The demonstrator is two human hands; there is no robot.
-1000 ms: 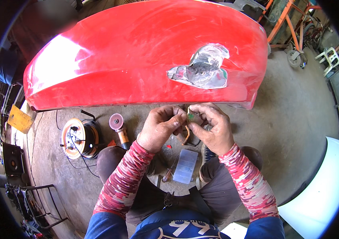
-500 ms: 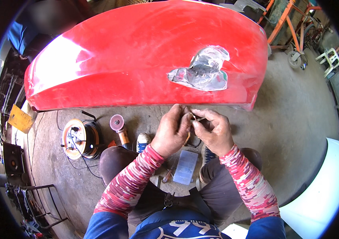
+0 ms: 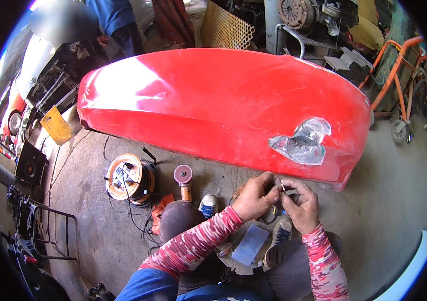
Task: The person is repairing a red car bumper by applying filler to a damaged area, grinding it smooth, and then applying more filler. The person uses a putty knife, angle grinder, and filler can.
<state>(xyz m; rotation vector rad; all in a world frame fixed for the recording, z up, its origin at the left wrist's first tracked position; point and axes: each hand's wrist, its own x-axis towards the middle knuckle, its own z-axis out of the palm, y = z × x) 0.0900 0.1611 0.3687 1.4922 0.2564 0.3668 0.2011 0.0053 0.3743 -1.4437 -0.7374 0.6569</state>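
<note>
In front of my knees, my left hand (image 3: 256, 198) and my right hand (image 3: 301, 206) meet close together, fingers pinched. A small pale thing (image 3: 282, 188) shows between the fingertips; it is too small to name. Both hands are just short of the near edge of a large red car body panel (image 3: 208, 108). On the panel's right part is a bare, silvery dented patch (image 3: 306, 143) with ragged paint edges. Below my hands, a clear plastic case (image 3: 251, 244) lies on the floor between my feet.
To the left stand an orange cable reel (image 3: 125, 175) and an angle grinder (image 3: 184, 181) with a pink disc, beside an orange cloth (image 3: 162, 213). A yellow plate (image 3: 56, 125) is farther left. Another person (image 3: 116, 25) stands beyond the panel. An orange wheeled frame (image 3: 399, 75) is at right.
My view has swung up and left, so the panel and my hands appear lower and farther right. The hands stay pinched together. More of the other person shows.
</note>
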